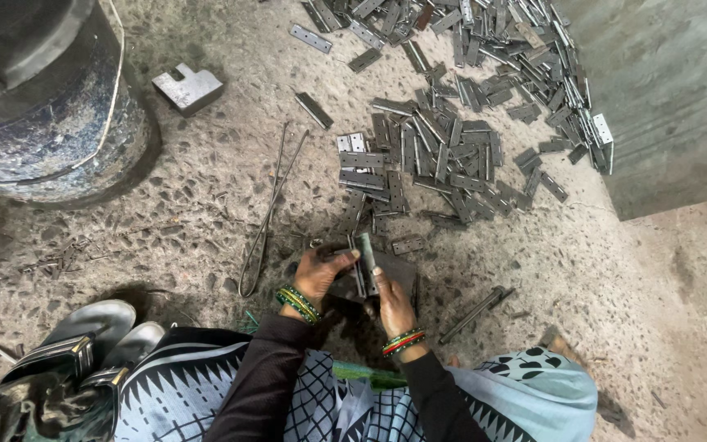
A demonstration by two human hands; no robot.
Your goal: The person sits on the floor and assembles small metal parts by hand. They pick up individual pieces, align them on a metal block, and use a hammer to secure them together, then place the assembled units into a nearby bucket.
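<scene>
Looking down from the head camera, I start with the biggest thing, the dark drum (pixel 38 98) standing far left on the speckled concrete floor (pixel 656 311), and a grey wall (pixel 673 90) closing off the far right. Between them, toward the far side, sprawls the heap of metal hinges (pixel 460 106), loose and fanned out, I'd judge so each piece can be picked off the near edge without digging. A bent wire rod (pixel 267 217) lies left of the heap, a notched metal block (pixel 187 87) sits far left near the drum, and a pair of sandals (pixel 96 331) is parked at the near left beside patterned cloth (pixel 525 393). Now the hands: my left hand (pixel 318 272) is closed over the left side of a dark flat plate (pixel 390 270), steadying it, while my right hand (pixel 392 307) grips from the near side with fingers curled. The hinge (pixel 365 263) stands on edge between both hands, pinched upright, near-centre, just this side of the heap.
</scene>
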